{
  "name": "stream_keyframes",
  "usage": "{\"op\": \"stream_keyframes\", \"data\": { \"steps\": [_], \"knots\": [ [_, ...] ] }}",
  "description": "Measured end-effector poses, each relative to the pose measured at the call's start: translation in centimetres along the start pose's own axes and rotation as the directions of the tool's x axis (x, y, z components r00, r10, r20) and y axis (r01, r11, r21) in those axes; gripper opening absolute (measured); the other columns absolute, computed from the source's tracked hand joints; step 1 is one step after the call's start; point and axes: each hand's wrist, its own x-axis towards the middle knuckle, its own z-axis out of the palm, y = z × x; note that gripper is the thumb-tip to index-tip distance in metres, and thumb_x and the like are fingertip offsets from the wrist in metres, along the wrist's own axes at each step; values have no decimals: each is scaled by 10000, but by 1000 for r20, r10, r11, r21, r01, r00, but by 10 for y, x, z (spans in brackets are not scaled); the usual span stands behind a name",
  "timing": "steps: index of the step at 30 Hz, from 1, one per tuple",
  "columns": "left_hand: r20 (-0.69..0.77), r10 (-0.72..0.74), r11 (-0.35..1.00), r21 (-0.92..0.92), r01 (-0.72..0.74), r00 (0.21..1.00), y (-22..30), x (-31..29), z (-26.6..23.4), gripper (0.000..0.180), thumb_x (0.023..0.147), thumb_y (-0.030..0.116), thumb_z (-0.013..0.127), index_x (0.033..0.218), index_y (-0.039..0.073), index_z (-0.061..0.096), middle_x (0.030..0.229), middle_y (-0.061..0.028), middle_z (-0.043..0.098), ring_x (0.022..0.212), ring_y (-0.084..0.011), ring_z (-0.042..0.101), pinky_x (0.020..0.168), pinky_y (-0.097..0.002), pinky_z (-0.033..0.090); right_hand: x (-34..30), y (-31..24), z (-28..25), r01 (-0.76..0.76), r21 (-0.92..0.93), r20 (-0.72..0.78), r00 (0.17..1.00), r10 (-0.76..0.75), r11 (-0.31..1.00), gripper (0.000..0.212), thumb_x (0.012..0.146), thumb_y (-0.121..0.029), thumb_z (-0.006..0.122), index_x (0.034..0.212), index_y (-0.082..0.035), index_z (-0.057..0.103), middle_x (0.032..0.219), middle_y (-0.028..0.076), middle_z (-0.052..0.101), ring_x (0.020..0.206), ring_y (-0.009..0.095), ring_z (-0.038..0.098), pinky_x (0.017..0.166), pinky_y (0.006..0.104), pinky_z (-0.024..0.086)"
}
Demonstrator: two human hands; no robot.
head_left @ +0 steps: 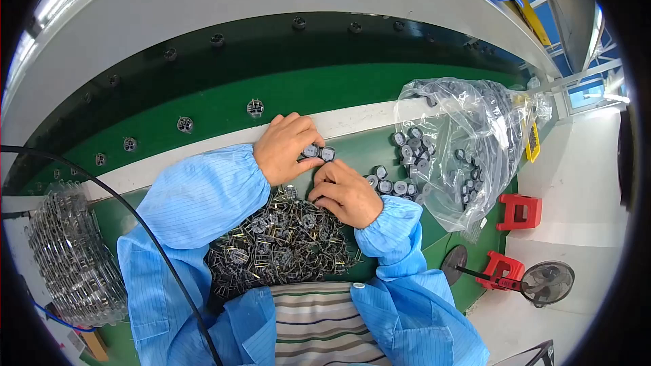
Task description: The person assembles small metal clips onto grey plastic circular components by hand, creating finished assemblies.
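Note:
My left hand [288, 149] is closed around a small round black part with a grey top [310, 151], at the white edge strip. A second part of the same kind [327, 154] sits right beside it, close to my right fingertips. My right hand [344, 193] is curled with its fingers pressed together; whatever they may hold is hidden. Below both hands spreads a heap of small dark parts with metal pins [278, 244]. To the right of my right hand lie several loose round black parts [400, 188].
A clear plastic bag [447, 156] with more round parts lies at right. Beyond the white strip [352, 120], a green belt [224, 112] carries a spaced row of pinned round parts [255, 108]. Stacked clear trays [74, 257] stand left. A black cable [146, 227] crosses my left sleeve. Red stools [521, 211] and a fan [548, 283] stand right.

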Motion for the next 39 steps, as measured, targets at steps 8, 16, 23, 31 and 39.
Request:
{"op": "stream_keyframes", "data": {
  "steps": [8, 16, 23, 31, 39],
  "knots": [
    [-8, -3, 1000, -7, 3, 1000, 5, 4, 0, 393, 783, 266, 871, 1116, 146, 699, 1040, -20, 592, 1016, -240, 560, 867, -413, 400, -2, -2, 2, 4, 77, -19, 1000, -2, 997, 240, 764, 31, 784, 974, -40, 690, 993, 102, 624, 968, 334, 607, 836, 419, 519],
    [3, 57, 998, 10, -57, 998, 0, 1, 3, 363, 776, 256, 873, 1088, 162, 713, 1039, 1, 606, 1023, -223, 564, 868, -403, 390, 2, -2, -4, -76, -8, -242, 968, 72, 997, 191, 818, 76, 744, 981, -15, 701, 992, 131, 625, 900, 328, 637, 755, 398, 536],
    [-16, 50, 999, 6, -50, 999, -2, 0, 6, 352, 753, 233, 883, 1053, 163, 712, 1028, 5, 608, 1020, -227, 563, 863, -400, 390, 3, 1, 10, -200, -38, -336, 925, 176, 979, 157, 792, 10, 778, 924, -40, 711, 909, 111, 613, 864, 321, 637, 690, 405, 519],
    [30, 60, 998, -7, -60, 998, 0, 0, 5, 339, 758, 248, 886, 1039, 160, 717, 1025, 3, 622, 1028, -232, 577, 864, -412, 384, 11, 13, -4, -326, 138, -478, 805, 351, 935, 104, 823, 7, 817, 887, -13, 738, 841, 50, 657, 717, 139, 588, 638, 283, 474],
    [47, 60, 998, -12, -60, 997, 2, 1, 5, 336, 757, 260, 888, 1028, 150, 724, 1022, -2, 640, 1014, -240, 585, 862, -414, 376, 17, 13, 1, -247, -132, -534, 834, 141, 960, 145, 773, 23, 819, 862, -22, 714, 862, 87, 657, 795, 264, 625, 659, 362, 506]
  ]
}}
